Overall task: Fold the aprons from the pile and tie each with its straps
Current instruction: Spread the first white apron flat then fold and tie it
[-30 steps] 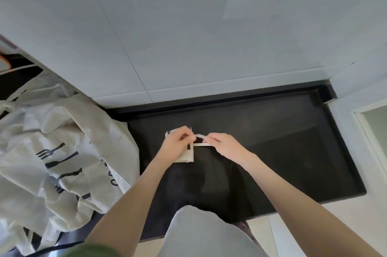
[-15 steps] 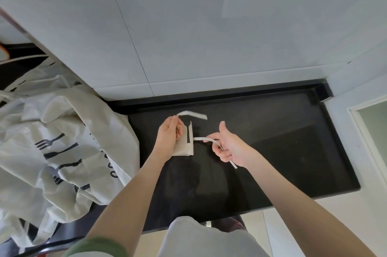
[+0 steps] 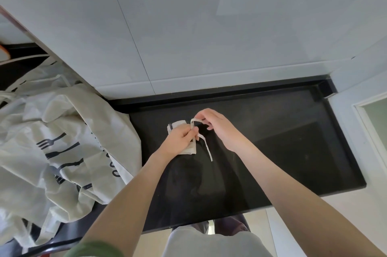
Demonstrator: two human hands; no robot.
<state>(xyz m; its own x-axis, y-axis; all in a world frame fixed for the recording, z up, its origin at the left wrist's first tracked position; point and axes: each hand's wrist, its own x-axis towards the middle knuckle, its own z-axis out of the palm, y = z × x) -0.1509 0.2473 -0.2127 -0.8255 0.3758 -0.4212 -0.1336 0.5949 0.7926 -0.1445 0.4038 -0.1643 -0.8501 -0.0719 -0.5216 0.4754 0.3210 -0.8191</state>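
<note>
The folded apron (image 3: 190, 149) is a small, pale beige bundle lying on the black countertop (image 3: 282, 141), near its back edge and just right of the pile of aprons (image 3: 52, 141). The left hand (image 3: 180, 140) lies over the bundle, its fingers curled round it and its thumb pinching the strap (image 3: 206, 144) against the cloth. The right hand (image 3: 217, 124) pinches the same strap higher up, where it arches into a small loop. The strap's loose end trails down onto the counter. The left hand hides most of the bundle, so it is unclear whether a knot is formed. The pile shows dark fork and cutlery prints and is cut off at the left edge. Its lettering is unreadable.
</note>
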